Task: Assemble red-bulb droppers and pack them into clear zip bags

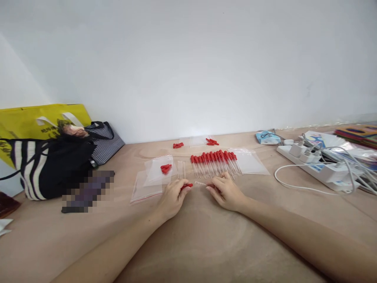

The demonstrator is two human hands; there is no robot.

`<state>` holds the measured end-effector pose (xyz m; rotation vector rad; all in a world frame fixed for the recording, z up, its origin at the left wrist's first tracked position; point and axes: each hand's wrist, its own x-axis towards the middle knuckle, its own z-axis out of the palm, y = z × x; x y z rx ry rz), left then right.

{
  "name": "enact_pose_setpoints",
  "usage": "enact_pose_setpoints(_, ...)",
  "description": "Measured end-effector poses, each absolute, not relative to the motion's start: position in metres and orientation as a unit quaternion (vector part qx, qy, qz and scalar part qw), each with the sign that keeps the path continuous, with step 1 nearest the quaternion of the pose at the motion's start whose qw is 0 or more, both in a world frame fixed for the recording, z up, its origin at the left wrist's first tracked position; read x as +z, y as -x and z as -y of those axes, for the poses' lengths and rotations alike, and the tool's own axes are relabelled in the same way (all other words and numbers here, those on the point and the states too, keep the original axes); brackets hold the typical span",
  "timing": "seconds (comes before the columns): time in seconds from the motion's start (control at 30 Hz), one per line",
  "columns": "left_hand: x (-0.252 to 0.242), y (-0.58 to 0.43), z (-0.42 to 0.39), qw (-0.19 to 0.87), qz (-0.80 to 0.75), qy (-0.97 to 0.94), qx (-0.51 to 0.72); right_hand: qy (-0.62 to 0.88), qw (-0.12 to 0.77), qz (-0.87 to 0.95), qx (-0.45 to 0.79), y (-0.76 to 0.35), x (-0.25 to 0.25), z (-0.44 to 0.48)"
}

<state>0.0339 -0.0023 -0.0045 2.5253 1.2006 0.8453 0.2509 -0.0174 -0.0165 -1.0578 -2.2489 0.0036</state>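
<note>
My left hand (174,196) pinches a red rubber dropper bulb (186,186), its end pointing right. Across a small gap, a clear glass dropper tube (200,183) juts leftward from the closed fingers of my right hand (225,190). Just beyond my hands lies a row of droppers (213,163), red bulbs fitted at the far end and glass tips towards me. A few bare glass tubes (180,169) lie behind my left hand. Left of them, several loose red bulbs (166,169) rest on a clear zip bag (153,179).
Farther back are two more piles of red bulbs (178,145) with glass tubes between them. Another clear bag (255,165) lies right of the row. A power strip (318,169) with white cables is at right, a blue mask (268,137) behind. Bags (55,169) stand at left.
</note>
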Motion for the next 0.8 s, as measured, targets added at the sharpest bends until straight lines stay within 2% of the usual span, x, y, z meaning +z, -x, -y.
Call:
enact_pose_setpoints(0.53, -0.0026, -0.0354, 0.0026, 0.11, -0.367, -0.872, 0.305, 0.38, 0.309, 0.871, -0.042, -0.2462, -0.0167, 0.0207)
enact_pose_setpoints(0.8, -0.002, -0.0325, 0.0027, 0.105, -0.329, -0.886, 0.308, 0.338, 0.296, 0.893, -0.019, -0.2472, -0.0147, 0.0193)
